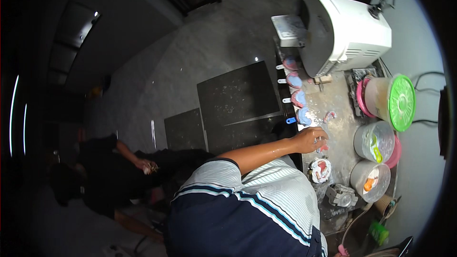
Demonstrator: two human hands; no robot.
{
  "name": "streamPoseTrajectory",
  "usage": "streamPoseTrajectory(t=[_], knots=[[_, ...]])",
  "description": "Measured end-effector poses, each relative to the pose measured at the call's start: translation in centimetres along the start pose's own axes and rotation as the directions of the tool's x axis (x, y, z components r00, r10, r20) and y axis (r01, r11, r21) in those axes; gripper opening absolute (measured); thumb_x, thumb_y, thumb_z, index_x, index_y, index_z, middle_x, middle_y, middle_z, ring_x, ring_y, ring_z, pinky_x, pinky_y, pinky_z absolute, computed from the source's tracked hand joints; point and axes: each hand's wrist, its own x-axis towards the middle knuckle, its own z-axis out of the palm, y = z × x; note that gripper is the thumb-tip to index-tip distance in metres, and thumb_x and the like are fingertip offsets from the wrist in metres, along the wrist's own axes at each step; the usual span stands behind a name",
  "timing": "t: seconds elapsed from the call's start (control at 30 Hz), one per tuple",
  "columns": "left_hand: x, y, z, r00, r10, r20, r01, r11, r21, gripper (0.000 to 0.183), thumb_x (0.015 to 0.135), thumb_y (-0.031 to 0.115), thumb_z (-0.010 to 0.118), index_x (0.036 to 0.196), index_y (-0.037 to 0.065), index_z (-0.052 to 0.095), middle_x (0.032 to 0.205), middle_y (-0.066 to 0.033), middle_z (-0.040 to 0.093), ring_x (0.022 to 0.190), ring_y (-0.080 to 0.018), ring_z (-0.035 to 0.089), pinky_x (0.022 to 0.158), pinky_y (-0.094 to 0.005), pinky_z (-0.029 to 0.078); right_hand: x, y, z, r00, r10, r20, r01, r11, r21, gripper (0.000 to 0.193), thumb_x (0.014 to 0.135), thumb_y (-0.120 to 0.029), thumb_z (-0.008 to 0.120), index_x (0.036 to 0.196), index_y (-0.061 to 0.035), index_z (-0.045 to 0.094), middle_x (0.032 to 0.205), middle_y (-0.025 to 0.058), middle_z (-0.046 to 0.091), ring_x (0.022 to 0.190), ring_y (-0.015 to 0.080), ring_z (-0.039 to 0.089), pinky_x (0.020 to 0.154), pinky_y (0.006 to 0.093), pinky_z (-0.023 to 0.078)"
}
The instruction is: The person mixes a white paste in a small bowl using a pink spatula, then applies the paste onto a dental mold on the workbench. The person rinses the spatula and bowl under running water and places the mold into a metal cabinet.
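Observation:
My left hand (pixel 310 140) reaches over the bench (pixel 340 100) with its fingers curled down. A small pink piece (pixel 324 148) shows beside the fingertips; what they pinch, if anything, is mostly hidden. Near the wrist, along the bench edge, lie several dental impression trays with pink and light-blue material, the closest being a blue-handled tray (pixel 302 116). A U-shaped pink-and-white denture piece (pixel 330 116) lies beyond it. On the other side of the hand is a round white plaster dental model (pixel 320 170) with a red arch. My right hand is out of view.
A large white machine (pixel 357 26) stands at the far end. Along the wall are a green-lidded bucket (pixel 402 102), a clear tub (pixel 370 140) with a yellow-green tool and another tub (pixel 364 181) with an orange one. A metal block (pixel 342 195) lies nearby. Another person (pixel 102 176) is at left.

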Motion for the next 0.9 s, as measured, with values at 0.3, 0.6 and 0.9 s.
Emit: streamPoseTrajectory(t=[0.3, 0.6, 0.9], knots=[[-1.2, -1.5, -2.0, 0.989, -0.053, -0.136, 0.042, 0.996, -0.078, 0.016, 0.089, 0.009, 0.067, 0.101, 0.000, 0.068, 0.091, -0.0128, 0.067, 0.078, -0.0228, 0.065, 0.069, -0.0340, 0.051, 0.6, -4.0, 3.3, 0.979, -0.130, 0.157, 0.110, 0.985, 0.133, 0.028, 0.094, -0.018, 0.053, 0.115, -0.0083, 0.069, 0.092, 0.0127, 0.073, 0.079, 0.0273, 0.069, 0.074, 0.0390, 0.056], [-1.8, -2.1, -2.0, 0.985, -0.012, -0.172, -0.001, 0.997, -0.075, 0.016, 0.088, 0.009, 0.067, 0.101, 0.000, 0.068, 0.092, -0.0129, 0.067, 0.077, -0.0231, 0.065, 0.067, -0.0340, 0.052, -0.4, -3.2, 3.1, 0.952, -0.183, 0.247, 0.144, 0.975, 0.168, 0.027, 0.096, -0.017, 0.050, 0.112, -0.0055, 0.070, 0.098, 0.0153, 0.072, 0.085, 0.0285, 0.069, 0.080, 0.0391, 0.055], [-1.9, -2.9, -1.8, 0.988, -0.057, -0.144, 0.042, 0.993, -0.106, 0.017, 0.091, 0.007, 0.066, 0.106, 0.000, 0.067, 0.100, -0.0106, 0.067, 0.088, -0.0182, 0.066, 0.073, -0.0311, 0.053, 2.9, 3.2, 3.8, 0.324, -0.940, 0.108, 0.945, 0.327, 0.013, 0.029, 0.099, -0.016, 0.047, 0.109, -0.0026, 0.070, 0.104, 0.0180, 0.072, 0.092, 0.0298, 0.069, 0.085, 0.0393, 0.055]])
